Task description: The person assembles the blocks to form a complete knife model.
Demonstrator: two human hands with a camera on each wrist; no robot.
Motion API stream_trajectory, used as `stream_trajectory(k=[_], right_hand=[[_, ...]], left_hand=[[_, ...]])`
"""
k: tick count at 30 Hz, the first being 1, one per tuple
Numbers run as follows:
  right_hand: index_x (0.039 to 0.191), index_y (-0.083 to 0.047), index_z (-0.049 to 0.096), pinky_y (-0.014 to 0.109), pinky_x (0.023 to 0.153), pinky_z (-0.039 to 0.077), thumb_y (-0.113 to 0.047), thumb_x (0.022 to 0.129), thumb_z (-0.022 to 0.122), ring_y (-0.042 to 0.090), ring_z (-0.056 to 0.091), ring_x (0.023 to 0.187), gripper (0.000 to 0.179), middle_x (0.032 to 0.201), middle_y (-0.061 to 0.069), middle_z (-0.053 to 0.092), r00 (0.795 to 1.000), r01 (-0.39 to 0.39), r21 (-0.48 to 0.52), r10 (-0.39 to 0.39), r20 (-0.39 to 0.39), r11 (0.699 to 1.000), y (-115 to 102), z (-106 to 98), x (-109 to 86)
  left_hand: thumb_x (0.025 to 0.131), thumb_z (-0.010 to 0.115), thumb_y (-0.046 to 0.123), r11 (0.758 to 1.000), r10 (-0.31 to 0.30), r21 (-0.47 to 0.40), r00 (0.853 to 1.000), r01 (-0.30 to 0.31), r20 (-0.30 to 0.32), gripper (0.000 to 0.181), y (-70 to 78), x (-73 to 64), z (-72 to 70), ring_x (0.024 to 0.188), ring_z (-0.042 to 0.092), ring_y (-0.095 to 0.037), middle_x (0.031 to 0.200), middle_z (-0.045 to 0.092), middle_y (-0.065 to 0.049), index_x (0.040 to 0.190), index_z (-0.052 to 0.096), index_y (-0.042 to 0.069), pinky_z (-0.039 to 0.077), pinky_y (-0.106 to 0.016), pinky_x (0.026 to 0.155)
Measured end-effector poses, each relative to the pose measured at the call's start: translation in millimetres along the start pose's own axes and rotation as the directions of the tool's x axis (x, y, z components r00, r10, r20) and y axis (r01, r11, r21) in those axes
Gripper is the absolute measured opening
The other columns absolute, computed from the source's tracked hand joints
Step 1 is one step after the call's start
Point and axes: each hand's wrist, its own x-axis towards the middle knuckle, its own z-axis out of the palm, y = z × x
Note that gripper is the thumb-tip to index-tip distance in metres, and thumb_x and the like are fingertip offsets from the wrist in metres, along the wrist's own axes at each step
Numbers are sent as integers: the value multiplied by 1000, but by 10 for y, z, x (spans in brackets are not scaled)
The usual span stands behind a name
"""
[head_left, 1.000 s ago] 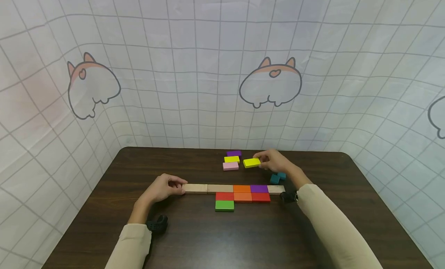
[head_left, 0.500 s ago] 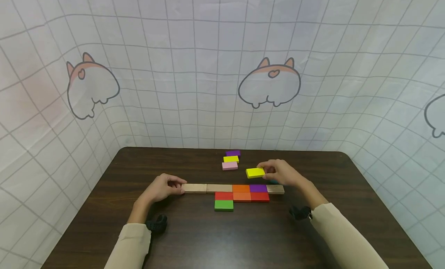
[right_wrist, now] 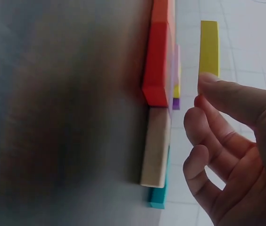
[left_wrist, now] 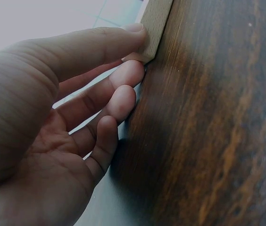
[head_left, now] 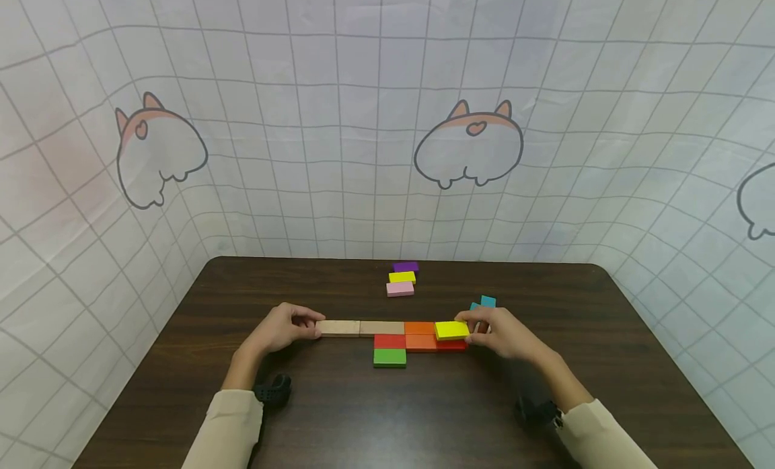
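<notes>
- Flat, oblong, bright yellow block (head_left: 451,330), right of the green block (head_left: 390,358); right grip (head_left: 508,334) pinches its end.
- Pale wooden block (head_left: 338,329), left of the green block; left grip (head_left: 280,329) seemingly pinches it.

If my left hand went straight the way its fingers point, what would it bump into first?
The plain wooden block. Your left hand is touching its left end, so there's no gap first. A second wooden block lies next in that line.
</notes>
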Motion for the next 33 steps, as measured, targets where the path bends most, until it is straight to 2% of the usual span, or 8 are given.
stream_trajectory(k=[6,10,24,33], right_hand=[[130,-8,68,23,66,48,-17,94,75,4,51,73,38,93,-5,63,999,-9,15,8,38,1000,-45,112,-117],[126,-10,69,22,70,48,-18,93,76,2,51,77,35,91,-7,61,999,-7,13,6,40,1000,-88,179,-148],[122,-18,70,23,68,48,-18,92,77,3,51,73,30,86,-11,58,993,-47,6,46,111,999,-194,305,-125],[125,-12,71,23,68,48,-18,93,77,5,51,74,34,88,-8,60,990,-53,33,48,134,998,-245,306,-121]], left_hand=[[91,78,18,1000,-15,6,1000,15,-7,25,-19,5,-5,76,58,-17,89,70,-2,116,78,13,48,-32,69],[91,78,18,1000,-26,11,1000,26,-12,24,-32,7,-4,76,58,-17,89,70,-1,115,79,15,49,-31,70],[92,78,20,1000,-12,5,1000,12,-1,26,-43,-6,-4,77,59,-14,90,70,-3,117,78,13,49,-30,70],[92,78,18,1000,-1,-13,1000,1,3,26,-18,2,1,77,59,-18,90,70,-3,117,78,11,49,-33,70]])
